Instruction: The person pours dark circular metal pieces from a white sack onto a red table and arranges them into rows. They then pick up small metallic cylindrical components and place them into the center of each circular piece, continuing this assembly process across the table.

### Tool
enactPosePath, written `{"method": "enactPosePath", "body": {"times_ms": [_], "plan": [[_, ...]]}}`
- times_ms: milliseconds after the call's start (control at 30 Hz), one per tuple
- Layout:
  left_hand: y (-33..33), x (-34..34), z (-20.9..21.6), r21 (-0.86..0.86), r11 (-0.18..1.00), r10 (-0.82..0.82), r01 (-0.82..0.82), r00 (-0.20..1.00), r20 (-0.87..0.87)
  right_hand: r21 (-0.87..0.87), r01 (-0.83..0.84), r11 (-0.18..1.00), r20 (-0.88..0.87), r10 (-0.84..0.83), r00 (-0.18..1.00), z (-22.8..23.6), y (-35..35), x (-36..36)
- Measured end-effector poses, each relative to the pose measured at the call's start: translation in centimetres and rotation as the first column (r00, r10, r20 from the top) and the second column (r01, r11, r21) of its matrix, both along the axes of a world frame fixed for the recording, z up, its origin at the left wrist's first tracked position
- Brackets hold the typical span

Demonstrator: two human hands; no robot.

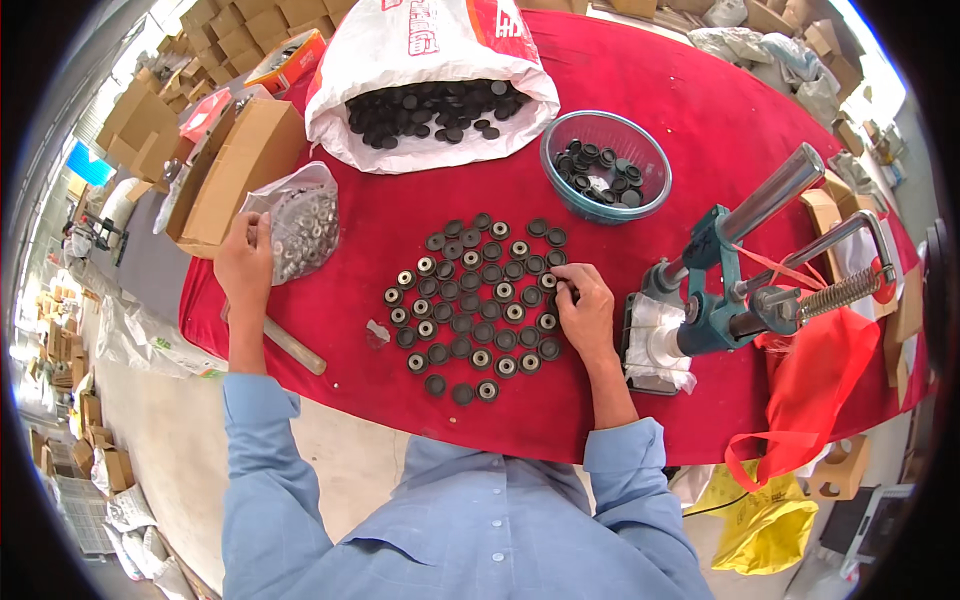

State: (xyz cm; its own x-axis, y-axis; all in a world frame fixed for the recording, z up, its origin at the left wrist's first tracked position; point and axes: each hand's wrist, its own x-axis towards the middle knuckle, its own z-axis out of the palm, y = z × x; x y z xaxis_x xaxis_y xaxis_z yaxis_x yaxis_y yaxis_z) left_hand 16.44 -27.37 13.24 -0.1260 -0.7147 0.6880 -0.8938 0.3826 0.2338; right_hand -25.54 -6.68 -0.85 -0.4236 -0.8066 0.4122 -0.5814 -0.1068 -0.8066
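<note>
My left hand (244,262) is closed at the side of a clear plastic bag (318,188), its fingers gripping the bag's edge. Inside the bag lie many small metal rings (300,240). At the right side of a spread of round black caps (462,324), my right hand (588,312) is closed, with curled fingertips beside a cap that has a metal ring in it (548,281). Whatever those fingers hold is hidden. Several other caps carry metal rings in their centres; the rest show only black.
A red cloth (690,110) covers the table. Behind stand a white sack (430,60) of black discs and a clear tub (606,212) of black caps. A green hand press (705,285) is at right, a cardboard box (245,175) at left. A rod (295,347) lies near the front edge.
</note>
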Motion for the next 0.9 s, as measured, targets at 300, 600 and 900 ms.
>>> {"method": "enactPosePath", "body": {"times_ms": [300, 600, 900], "plan": [[16.6, -10.8, -8.3, 0.082, 0.368, 0.655, 0.926, -0.196, -0.73, 0.069, -0.362, 0.929, -0.004, 0.363, 0.932, 8.6, 3.2, 8.8], [20.6, -11.8, -8.7, 0.112, 0.222, 0.622, 0.969, -0.053, -0.782, 0.223, -0.458, 0.86, -0.138, 0.493, 0.859, 6.9, 3.1, 13.2], [18.6, -9.4, -8.5, 0.122, 0.239, 0.612, 0.963, -0.052, -0.79, 0.132, -0.253, 0.958, -0.189, 0.275, 0.943, 7.0, -4.1, 9.7]]}}
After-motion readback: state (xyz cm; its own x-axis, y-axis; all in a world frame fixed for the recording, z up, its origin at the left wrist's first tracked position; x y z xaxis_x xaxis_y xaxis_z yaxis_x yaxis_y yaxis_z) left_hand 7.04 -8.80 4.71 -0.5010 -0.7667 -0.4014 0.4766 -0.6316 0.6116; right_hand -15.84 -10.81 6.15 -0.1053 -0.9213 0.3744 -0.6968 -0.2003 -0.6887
